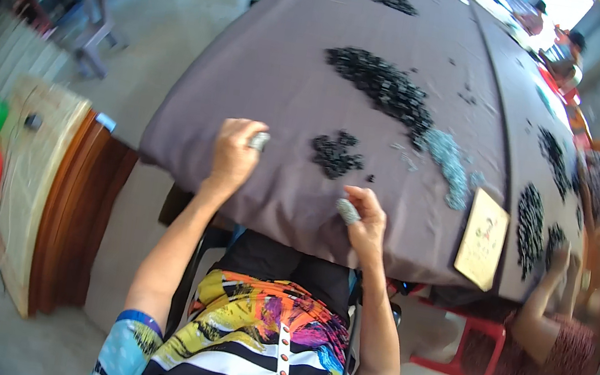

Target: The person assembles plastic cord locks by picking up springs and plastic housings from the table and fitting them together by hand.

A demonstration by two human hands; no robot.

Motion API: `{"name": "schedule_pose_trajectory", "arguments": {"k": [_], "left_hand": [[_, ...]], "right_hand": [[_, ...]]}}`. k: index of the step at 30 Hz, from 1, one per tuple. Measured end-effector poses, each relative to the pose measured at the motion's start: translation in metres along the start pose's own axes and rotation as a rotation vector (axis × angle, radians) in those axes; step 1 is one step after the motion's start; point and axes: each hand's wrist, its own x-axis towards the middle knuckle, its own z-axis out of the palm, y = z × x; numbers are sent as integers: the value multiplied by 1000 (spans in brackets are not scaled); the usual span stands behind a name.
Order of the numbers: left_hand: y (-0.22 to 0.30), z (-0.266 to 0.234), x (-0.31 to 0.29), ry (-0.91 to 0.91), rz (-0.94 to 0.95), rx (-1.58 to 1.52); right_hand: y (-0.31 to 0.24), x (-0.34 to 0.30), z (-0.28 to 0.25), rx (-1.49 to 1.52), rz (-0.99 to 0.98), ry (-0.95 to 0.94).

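black pieces sit in a small heap [336, 156] on the grey-brown cloth of the surface [291, 86], and from my end i see them between the two hands and a bit farther out than the right one. the left hand [236, 152] is off to the heap's left, its fingers curled inward; i can't make out whether they pinch anything. a pale wrapping [259, 140] covers one of its digits. the right hand [366, 226] is on the near side of the heap, fingers bent and loosely gathered, with another pale wrapping [348, 211] pointing up and left; i can't tell if a piece is caught there either. neither set of fingers touches the heap in my view. one stray black piece [370, 178] lies just past the right fingertips, nearer to them than the heap is. farther out i have a larger black pile [379, 87], its right end meeting a strip of bluish translucent pieces [447, 166]. a yellowish card [483, 240] lies right of the right hand, well apart from it.
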Motion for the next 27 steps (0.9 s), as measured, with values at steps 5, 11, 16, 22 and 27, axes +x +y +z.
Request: {"name": "schedule_pose_trajectory", "arguments": {"k": [5,11,16,22,27], "left_hand": [[-34,5,-10,-106,19,19],[-20,10,-13,-230,66,107],[-27,12,-6,-273,115,222],[-32,19,-14,-178,84,267],[-25,20,-17,-196,33,358]], "right_hand": [[4,-3,2,57,-13,-4],[0,-2,-3,-35,-14,-10],[-2,-1,-1,-76,-26,-12],[-2,-1,1,-70,-85,15],[0,-2,-2,-46,-39,-5]]}}
